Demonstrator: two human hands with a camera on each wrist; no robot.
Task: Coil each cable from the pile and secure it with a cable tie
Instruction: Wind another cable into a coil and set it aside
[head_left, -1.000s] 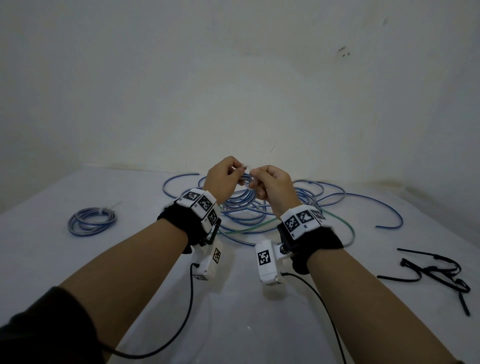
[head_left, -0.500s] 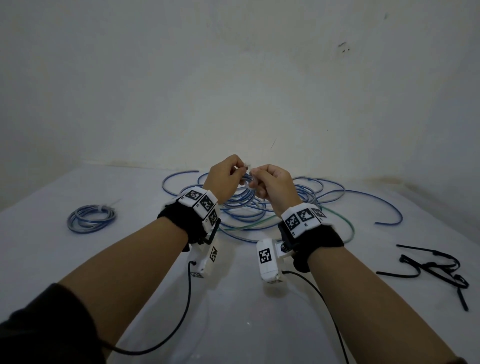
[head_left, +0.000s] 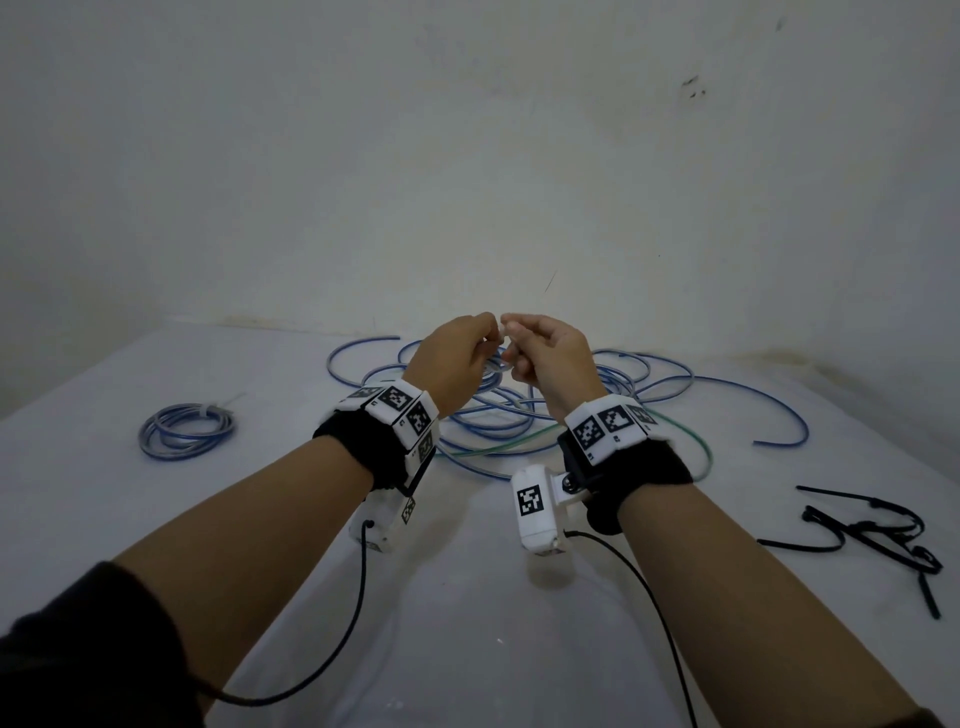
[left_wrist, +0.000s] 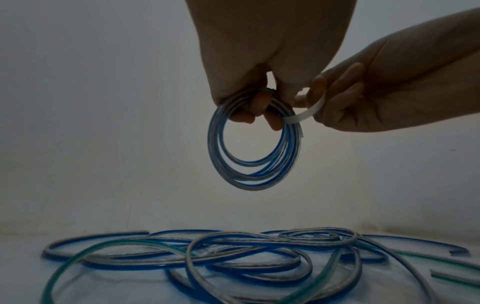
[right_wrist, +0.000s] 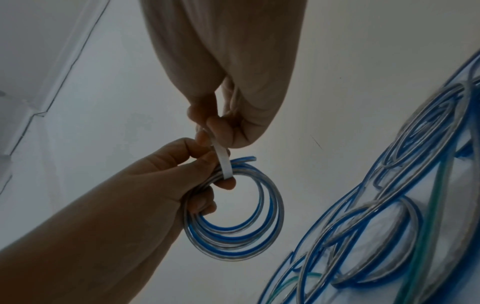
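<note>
My left hand (left_wrist: 259, 111) grips a small coil of blue and clear cable (left_wrist: 252, 148) at its top and holds it in the air above the pile. A white cable tie (left_wrist: 303, 115) wraps round the coil's strands beside my left fingers. My right hand (right_wrist: 210, 127) pinches the free end of the white tie (right_wrist: 224, 162) just above the coil (right_wrist: 233, 224). In the head view both hands, left (head_left: 467, 348) and right (head_left: 524, 348), meet fingertip to fingertip and hide the coil. The loose pile of blue cables (head_left: 613, 395) lies on the white table behind them.
A tied blue coil (head_left: 187, 431) lies on the table at the left. Several black cable ties (head_left: 872, 530) lie at the right. One green cable (head_left: 519, 441) runs through the pile. A white wall rises right behind the table (head_left: 467, 623).
Both hands stay together above the pile and have risen very slightly. The fingers have shifted a little on the tie. Nothing on the table has moved.
</note>
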